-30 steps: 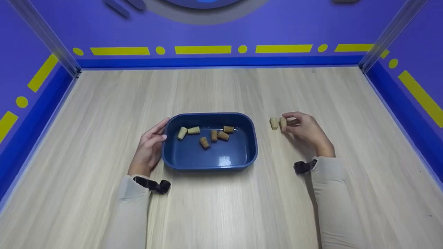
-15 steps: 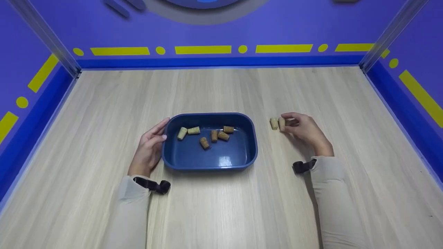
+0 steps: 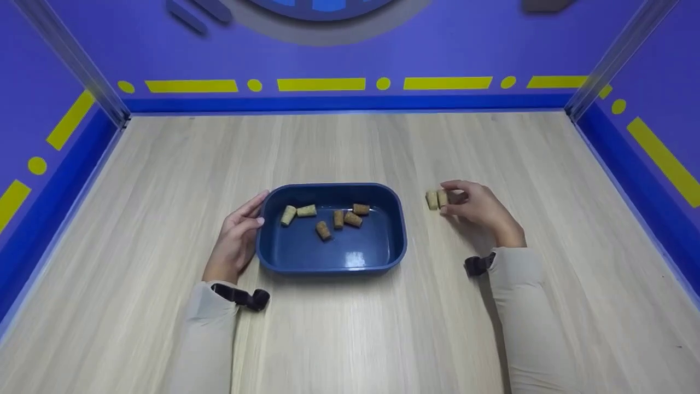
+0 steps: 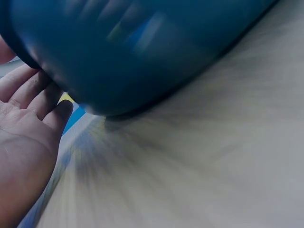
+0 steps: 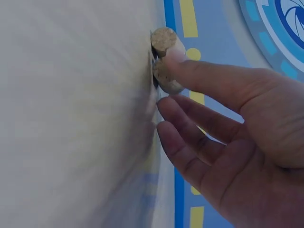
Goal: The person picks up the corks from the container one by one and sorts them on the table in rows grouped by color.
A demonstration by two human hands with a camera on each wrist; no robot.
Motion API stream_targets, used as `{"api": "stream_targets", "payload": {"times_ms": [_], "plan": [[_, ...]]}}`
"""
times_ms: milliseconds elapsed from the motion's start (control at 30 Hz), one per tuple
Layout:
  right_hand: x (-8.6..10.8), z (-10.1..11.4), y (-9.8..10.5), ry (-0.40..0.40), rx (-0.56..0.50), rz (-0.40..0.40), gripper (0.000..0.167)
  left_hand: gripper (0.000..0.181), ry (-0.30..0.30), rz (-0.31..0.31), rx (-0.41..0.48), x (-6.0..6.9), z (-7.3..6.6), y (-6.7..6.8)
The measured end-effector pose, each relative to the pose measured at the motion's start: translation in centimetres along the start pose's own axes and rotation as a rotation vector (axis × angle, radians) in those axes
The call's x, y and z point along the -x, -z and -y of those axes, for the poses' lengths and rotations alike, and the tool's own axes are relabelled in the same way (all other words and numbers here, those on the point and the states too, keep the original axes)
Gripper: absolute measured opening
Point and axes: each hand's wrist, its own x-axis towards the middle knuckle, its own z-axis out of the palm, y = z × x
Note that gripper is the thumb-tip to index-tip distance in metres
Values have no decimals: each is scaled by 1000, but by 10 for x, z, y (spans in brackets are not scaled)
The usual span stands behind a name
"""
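Note:
A blue tray (image 3: 328,269) holds several corks, two of them pale (image 3: 288,215) and the others brown (image 3: 324,230). At its left side, my left hand (image 3: 232,241) touches the rim with the thumb while fairly straight fingers rest along the outer wall; some fingertips are hidden behind the tray (image 4: 142,61) in the left wrist view. Right of the tray, a pale cork (image 3: 431,200) stands on the table beside another pale cork (image 3: 442,199), which my right hand (image 3: 481,208) pinches between thumb and forefinger. In the right wrist view the thumb covers part of this cork (image 5: 164,71).
The wooden table (image 3: 350,148) meets a purple and blue back wall (image 3: 328,60) with yellow markings. Similar side walls rise at left and right. A black camera is strapped to each wrist.
My right hand has shifted slightly left with the pinched cork, closing the gap to the other pale cork. The left hand stays at the tray, and the head view has tilted slightly.

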Motion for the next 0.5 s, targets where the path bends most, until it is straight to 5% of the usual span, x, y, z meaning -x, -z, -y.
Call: {"api": "stream_targets", "payload": {"times_ms": [267, 500], "plan": [[2, 17, 13, -6, 49, 46, 53, 56, -4, 5, 13, 0, 0, 0], [-1, 41, 21, 71, 70, 18, 47, 57, -10, 4, 8, 0, 1, 0]]}}
